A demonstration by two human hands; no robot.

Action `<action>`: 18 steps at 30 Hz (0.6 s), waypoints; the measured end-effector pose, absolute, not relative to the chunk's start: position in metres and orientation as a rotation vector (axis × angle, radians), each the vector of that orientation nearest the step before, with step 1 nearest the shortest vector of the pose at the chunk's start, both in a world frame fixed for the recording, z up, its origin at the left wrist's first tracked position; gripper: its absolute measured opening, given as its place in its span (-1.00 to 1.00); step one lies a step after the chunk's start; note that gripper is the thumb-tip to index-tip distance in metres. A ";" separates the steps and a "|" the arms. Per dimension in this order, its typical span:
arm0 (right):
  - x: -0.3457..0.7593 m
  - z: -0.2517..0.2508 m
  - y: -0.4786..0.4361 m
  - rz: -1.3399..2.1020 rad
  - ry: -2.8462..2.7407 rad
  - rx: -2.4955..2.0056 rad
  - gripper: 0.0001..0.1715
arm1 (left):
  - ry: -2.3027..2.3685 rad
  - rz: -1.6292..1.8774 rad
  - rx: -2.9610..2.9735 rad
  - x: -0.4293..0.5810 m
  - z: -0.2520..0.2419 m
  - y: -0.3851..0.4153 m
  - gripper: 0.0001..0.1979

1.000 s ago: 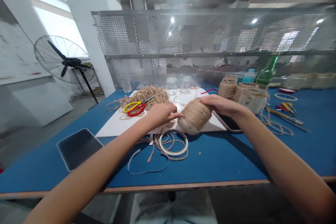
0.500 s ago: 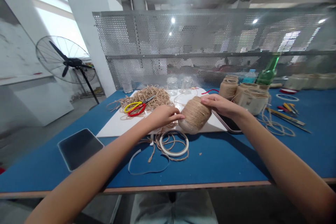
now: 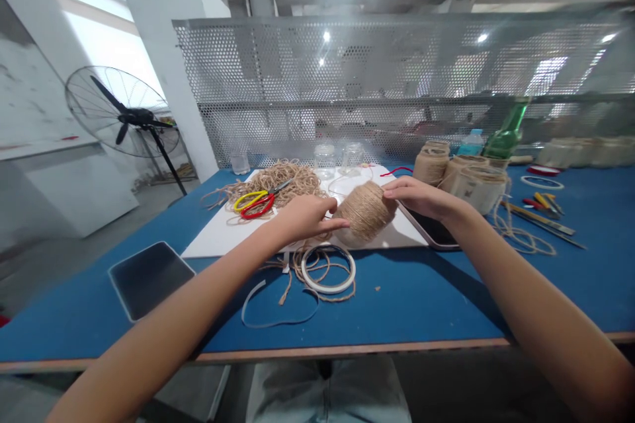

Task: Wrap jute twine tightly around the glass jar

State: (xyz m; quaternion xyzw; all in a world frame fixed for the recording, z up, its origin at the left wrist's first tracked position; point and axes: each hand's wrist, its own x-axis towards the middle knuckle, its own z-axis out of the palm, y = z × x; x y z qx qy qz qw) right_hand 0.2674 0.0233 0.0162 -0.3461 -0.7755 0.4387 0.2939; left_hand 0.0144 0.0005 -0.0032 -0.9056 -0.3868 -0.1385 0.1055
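Note:
A jar wrapped in jute twine [image 3: 370, 210] is tilted over the front part of a white board [image 3: 218, 231], its left end bare and glassy. My right hand [image 3: 414, 195] grips its right end, with the fingers partly hidden behind it. At the bare end, my left hand [image 3: 317, 217] has thumb and forefinger against the jar. Behind my left hand lies a loose heap of twine [image 3: 292, 178], with scissors [image 3: 255, 203] on top, one handle yellow and one red. Below the jar, a roll of white tape [image 3: 328, 289] rests on loops of twine.
Several twine-wrapped jars [image 3: 432, 164] and a green bottle [image 3: 508, 129] stand at right, near small tools [image 3: 543, 203]. Two clear glass jars [image 3: 325, 160] stand at the board's back. A dark tablet [image 3: 151, 281] lies at left; a phone-like device [image 3: 429, 228] sits by my right wrist.
The wrapped jar has turned a little and tipped further onto its side between my hands. My left thumb and forefinger have shifted slightly along its bare end.

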 end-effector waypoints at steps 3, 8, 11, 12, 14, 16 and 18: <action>0.263 0.015 0.022 1.212 -1.974 -0.943 -0.65 | -1.130 -0.403 -2.693 0.015 -0.002 0.000 -0.52; 0.256 0.011 0.019 1.222 -1.886 -0.949 -0.59 | -1.105 -0.413 -2.657 0.015 -0.003 0.000 -0.51; 0.255 0.011 0.018 1.179 -1.927 -0.966 -0.57 | -1.060 -0.400 -2.606 0.014 -0.007 0.002 -0.48; 0.255 0.012 0.018 1.162 -1.960 -0.968 -0.58 | -1.045 -0.391 -2.583 0.014 -0.007 0.003 -0.48; 0.255 0.013 0.017 1.123 -2.023 -0.975 -0.59 | -1.019 -0.384 -2.544 0.014 -0.008 0.003 -0.48; 0.255 0.015 0.016 1.090 -2.049 -0.978 -0.61 | -0.979 -0.406 -2.532 0.014 -0.008 0.002 -0.49; 0.256 0.016 0.016 1.078 -2.063 -0.980 -0.63 | -0.932 -0.455 -2.557 0.015 -0.005 0.000 -0.51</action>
